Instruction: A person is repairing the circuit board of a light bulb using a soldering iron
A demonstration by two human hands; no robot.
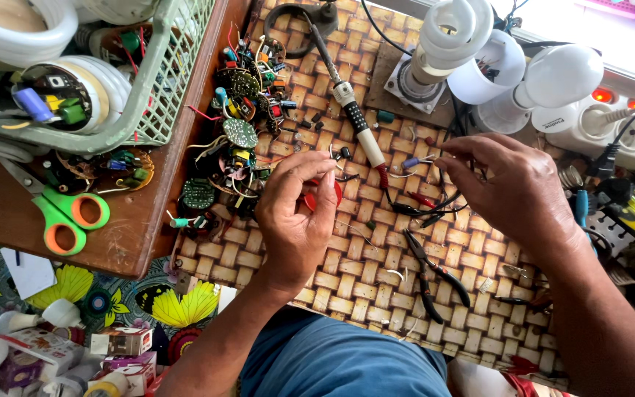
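1. Red component [310, 200] pinched between thumb and fingertips of left hand [297, 213], raised just above woven mat [347, 276] for close inspection, exact kind too small to tell
2. Right hand [512, 187] to the right of the red component, fingertips drawn together on thin wire leads [435, 158], grip unclear beyond that
3. Soldering iron [354, 117] lying diagonally just beyond the red component, within easy reach
4. Circuit boards [240, 132] heaped left of the red component, near mat edge
5. Pliers [435, 276] resting below and right of it
6. Green-handled scissors [64, 217] well left, on wooden board
7. Bulbs [508, 66] well beyond, at upper right
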